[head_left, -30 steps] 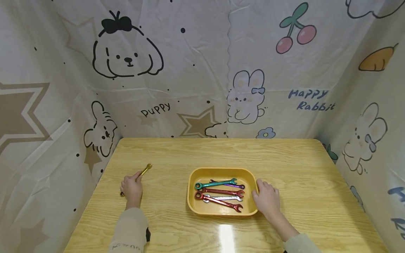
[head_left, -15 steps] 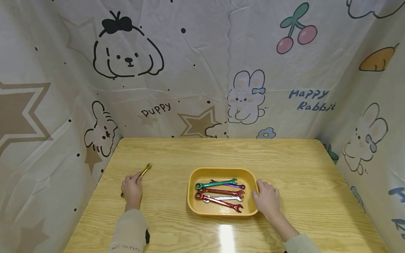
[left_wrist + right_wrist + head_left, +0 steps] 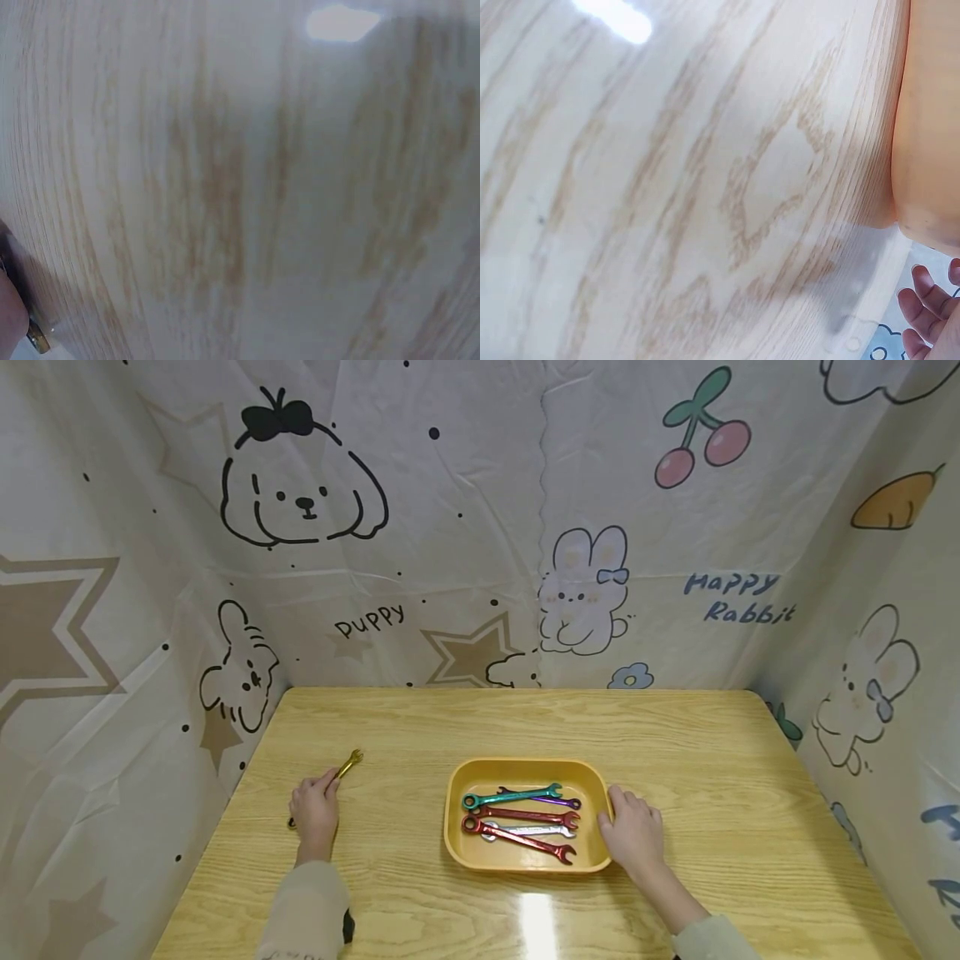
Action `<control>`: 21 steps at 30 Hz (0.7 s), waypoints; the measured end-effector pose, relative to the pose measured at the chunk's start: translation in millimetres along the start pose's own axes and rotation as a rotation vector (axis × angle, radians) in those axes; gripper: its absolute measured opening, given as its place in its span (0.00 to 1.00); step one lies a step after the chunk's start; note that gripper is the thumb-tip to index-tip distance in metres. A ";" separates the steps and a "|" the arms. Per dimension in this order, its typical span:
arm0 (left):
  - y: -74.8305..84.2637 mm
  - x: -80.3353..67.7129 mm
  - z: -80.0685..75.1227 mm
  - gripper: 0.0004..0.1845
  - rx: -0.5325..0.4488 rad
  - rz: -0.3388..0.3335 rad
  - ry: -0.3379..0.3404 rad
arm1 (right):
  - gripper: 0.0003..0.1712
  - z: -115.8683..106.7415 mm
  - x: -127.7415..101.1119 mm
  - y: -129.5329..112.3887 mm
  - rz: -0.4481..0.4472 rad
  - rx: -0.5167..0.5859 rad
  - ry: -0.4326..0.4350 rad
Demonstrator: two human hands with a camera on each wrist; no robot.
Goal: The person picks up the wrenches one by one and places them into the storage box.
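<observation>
On the left of the table my left hand (image 3: 315, 810) holds a gold combination wrench (image 3: 349, 763). Its open-ended jaw points away to the upper right, and its other end peeks out beside the hand; the middle is hidden under the fingers. In the left wrist view only a fingertip (image 3: 9, 319) and a bit of the wrench (image 3: 39, 341) show at the lower left edge. My right hand (image 3: 636, 833) grips the right rim of a yellow plastic tray (image 3: 525, 864). The right wrist view shows curled fingers (image 3: 924, 304) near the tray's wall (image 3: 934, 127).
Several wrenches lie in the tray: a teal one (image 3: 517, 795), a purple one (image 3: 558, 800), a silver one (image 3: 543, 832) and red ones, among them a front red wrench (image 3: 517, 837). The wood-grain table (image 3: 420, 718) is bordered by a printed cloth (image 3: 450, 485) behind and at both sides.
My left hand has shifted very slightly to the right with the gold wrench. The right hand and the tray have stayed where they were.
</observation>
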State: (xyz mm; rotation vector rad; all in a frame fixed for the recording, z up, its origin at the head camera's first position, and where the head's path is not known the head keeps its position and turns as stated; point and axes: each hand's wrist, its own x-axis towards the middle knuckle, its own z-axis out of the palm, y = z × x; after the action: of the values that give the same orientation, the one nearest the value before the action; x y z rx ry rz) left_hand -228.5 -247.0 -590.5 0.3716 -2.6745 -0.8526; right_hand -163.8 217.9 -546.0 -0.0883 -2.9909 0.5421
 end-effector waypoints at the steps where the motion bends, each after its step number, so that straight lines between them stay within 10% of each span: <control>1: 0.3 -0.1 0.3 0.15 -0.012 0.011 0.012 | 0.17 0.0 0.1 0.0 -0.001 -0.001 0.001; 21: 21.2 -3.1 5.4 0.13 -0.125 0.198 0.081 | 0.19 0.1 0.7 -0.3 0.017 -0.010 -0.009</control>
State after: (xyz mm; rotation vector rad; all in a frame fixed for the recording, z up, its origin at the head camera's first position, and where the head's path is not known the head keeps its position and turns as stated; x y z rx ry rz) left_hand -230.8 -226.5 -582.7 0.1077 -2.5165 -0.9170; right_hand -164.5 217.7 -545.9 -0.1127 -3.0043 0.5306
